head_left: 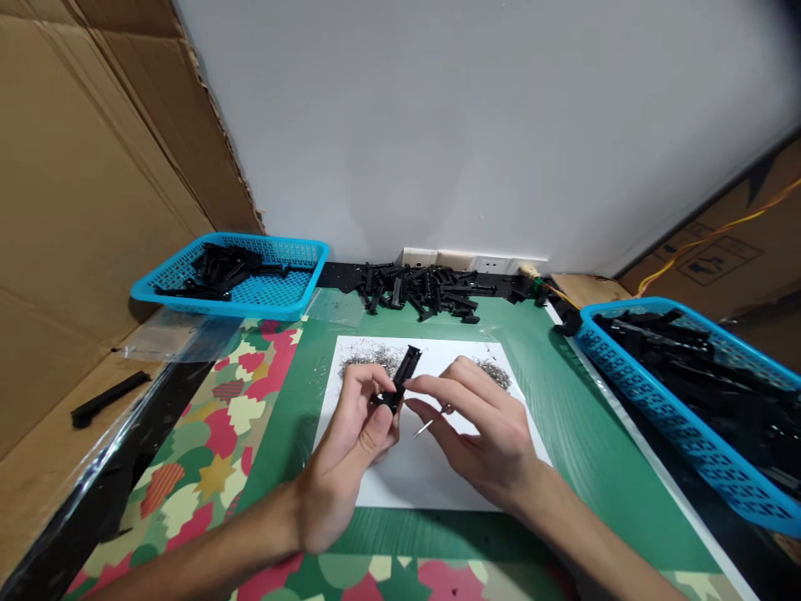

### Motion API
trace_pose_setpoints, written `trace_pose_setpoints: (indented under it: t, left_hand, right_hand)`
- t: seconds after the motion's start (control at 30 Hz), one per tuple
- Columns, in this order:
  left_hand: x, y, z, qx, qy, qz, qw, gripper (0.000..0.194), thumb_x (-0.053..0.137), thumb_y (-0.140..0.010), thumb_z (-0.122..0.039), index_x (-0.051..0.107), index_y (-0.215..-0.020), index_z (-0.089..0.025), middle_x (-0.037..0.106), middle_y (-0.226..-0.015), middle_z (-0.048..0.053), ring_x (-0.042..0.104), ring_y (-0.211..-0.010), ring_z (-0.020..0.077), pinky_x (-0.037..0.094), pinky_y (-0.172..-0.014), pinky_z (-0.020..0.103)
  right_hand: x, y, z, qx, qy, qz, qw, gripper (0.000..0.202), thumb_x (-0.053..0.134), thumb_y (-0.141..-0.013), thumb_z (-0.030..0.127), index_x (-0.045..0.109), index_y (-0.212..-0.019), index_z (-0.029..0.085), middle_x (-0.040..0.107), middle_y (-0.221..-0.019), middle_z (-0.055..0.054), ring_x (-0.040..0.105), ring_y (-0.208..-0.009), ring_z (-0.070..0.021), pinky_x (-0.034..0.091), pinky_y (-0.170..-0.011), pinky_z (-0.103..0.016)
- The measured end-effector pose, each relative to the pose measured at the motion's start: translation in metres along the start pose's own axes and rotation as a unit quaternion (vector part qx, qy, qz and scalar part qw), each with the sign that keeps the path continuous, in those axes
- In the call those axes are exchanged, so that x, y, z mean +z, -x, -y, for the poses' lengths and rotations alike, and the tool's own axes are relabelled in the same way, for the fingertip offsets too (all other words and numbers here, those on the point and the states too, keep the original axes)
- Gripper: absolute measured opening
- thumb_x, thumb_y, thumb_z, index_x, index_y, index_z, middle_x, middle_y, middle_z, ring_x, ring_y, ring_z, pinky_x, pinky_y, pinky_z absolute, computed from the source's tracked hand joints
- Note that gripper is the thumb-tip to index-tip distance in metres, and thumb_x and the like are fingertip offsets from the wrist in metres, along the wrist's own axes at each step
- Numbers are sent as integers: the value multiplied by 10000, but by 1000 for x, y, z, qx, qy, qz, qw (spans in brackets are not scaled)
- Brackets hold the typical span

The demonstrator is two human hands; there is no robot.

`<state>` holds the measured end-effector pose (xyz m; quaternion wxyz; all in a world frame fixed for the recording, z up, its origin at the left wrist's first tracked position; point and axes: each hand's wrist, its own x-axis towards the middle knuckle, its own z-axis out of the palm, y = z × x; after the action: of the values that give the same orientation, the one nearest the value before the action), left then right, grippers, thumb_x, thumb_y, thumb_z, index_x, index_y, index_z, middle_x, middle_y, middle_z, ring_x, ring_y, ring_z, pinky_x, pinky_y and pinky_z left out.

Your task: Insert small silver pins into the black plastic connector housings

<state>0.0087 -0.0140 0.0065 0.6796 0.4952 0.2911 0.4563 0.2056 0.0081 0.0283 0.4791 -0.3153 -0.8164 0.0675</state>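
Note:
Over a white sheet [431, 480], my left hand [360, 430] grips a black plastic part [408, 367], which tilts up and to the right. My right hand [479, 413] is closed around a thin metal tool [424, 429] that points down to the left. Its index fingertip meets the side of the black part; whether it pinches something small there is too fine to tell. Small metal pieces [369, 357] lie heaped on the sheet behind my left hand. Another heap of metal pieces [496, 373] sits behind my right hand.
A blue basket [275, 300] with black parts stands at the back left, a fuller blue basket [682, 417] at the right. Black parts [431, 288] are piled by the wall below the sockets [491, 264]. One long black part [111, 399] lies at the far left.

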Motion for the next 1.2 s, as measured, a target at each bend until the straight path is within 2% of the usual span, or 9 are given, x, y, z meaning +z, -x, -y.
trace_pose_setpoints:
  t: [0.13, 0.2, 0.3, 0.37, 0.5, 0.7, 0.87, 1.0, 1.2]
  left_hand:
    - [-2, -3, -2, -55, 47, 48, 996, 194, 444, -1116, -475, 374, -1118, -294, 341, -792, -53, 255, -591, 89, 201, -526, 221]
    - [-5, -5, -1, -78, 46, 61, 994, 204, 408, -1123, -487, 369, -1104, -287, 334, -766, -59, 241, -586, 95, 189, -525, 227]
    - [-8, -8, 0, -53, -44, 35, 997, 216, 374, -1132, -487, 408, -1149, -274, 401, -786, -41, 373, -643, 117, 301, -568, 232]
    - [-10, -11, 0, 7, -165, 5, 986, 205, 429, -1124, -451, 463, -1199, -263, 500, -916, 5, 492, -790, 147, 418, -678, 262]
    - [-15, -17, -3, 135, -369, -44, 918, 156, 627, -1050, -308, 580, -1188, -253, 548, -1187, 50, 562, -983, 175, 483, -876, 319]
    - [-24, -20, -3, 225, -493, -33, 840, 149, 639, -1036, -214, 650, -1185, -216, 694, -1074, 58, 649, -944, 200, 523, -833, 344]
    - [-28, -20, 1, 275, -619, -19, 736, 162, 642, -1026, -177, 700, -1175, -197, 767, -1023, 68, 687, -883, 231, 491, -815, 393]
    - [-28, -19, 4, 269, -642, 0, 718, 136, 659, -1016, -185, 709, -1142, -174, 784, -1018, 62, 683, -864, 236, 471, -790, 391]
    - [-24, -17, 6, 251, -657, 24, 710, 97, 668, -997, -170, 709, -1084, -167, 776, -981, 57, 664, -847, 242, 444, -764, 382]
  right_hand:
    - [-5, 1, -7, -44, 24, 38, 998, 299, 528, -981, -24, 673, -1141, 183, 578, -800, -27, 457, -721, -160, 398, -643, -308]
    - [-6, 2, -9, -56, 34, 61, 996, 307, 503, -982, -40, 673, -1135, 165, 580, -799, -35, 429, -722, -162, 386, -644, -309]
    - [-8, 4, -13, -66, 64, 86, 992, 282, 500, -1001, -22, 669, -1148, 150, 571, -800, -40, 411, -731, -170, 378, -647, -311]
    - [-10, 5, -17, -66, 84, 91, 990, 265, 491, -1018, 0, 673, -1126, 160, 549, -784, -33, 411, -732, -174, 370, -648, -313]
    - [-13, 9, -27, -43, 93, 100, 990, 232, 498, -1030, 29, 676, -1084, 168, 550, -791, -35, 427, -749, -180, 363, -666, -321]
    - [-16, 7, -28, -27, 69, 142, 987, 220, 508, -1032, 56, 703, -1075, 149, 580, -809, -44, 470, -760, -182, 378, -653, -308]
    - [-32, -3, -24, 86, 0, 257, 963, 282, 555, -998, 106, 719, -1205, 202, 646, -987, -68, 616, -902, -200, 515, -759, -322]
    - [-37, 0, -34, 127, 35, 277, 952, 393, 481, -1039, 74, 671, -1343, 234, 657, -1088, -81, 646, -939, -191, 553, -801, -330]
    - [-37, 3, -47, 47, 130, 253, 958, 346, 503, -1028, 48, 747, -1203, 220, 724, -1064, -104, 662, -972, -230, 545, -755, -351]
